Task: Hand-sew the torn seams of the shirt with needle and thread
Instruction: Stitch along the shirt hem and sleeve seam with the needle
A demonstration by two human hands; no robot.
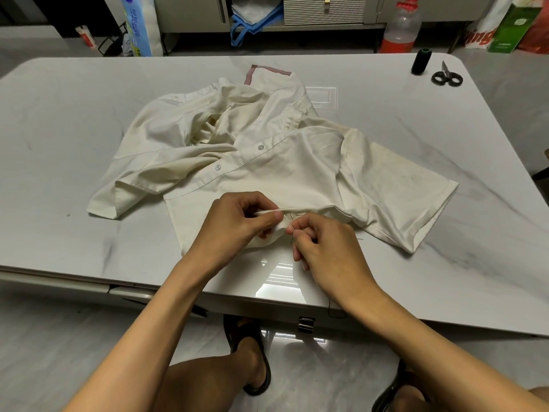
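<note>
The cream shirt [267, 162] lies crumpled on the grey surface [89, 120]. Its bottom edge is close to the person, where both hands can reach it. The left hand [237, 221] has its grip closed on a fold of that edge, thumb on top and fingers under, and it holds the cloth a little off the surface. I think this is to make the seam tight and flat, so the point can go in at the right place. The right hand [323, 248] has its grip pinched together on the needle [288, 223], with thumb and first finger at the lower end. The needle slants up toward the left thumb. Its tip looks to be in the fold or right at it, but it is too thin to tell which. A dark thread [335, 312] hangs over the near edge of the surface below the right wrist, so it seems to trail from the needle. The black spool [421, 61] and the scissors [447, 77] sit side by side at the far right corner, well away from the sewing. They are likely parked there until the thread must be cut. Count them: one shirt, one needle, one spool, one pair of scissors, two hands, and two buttons [260, 147] showing on the shirt front.
</note>
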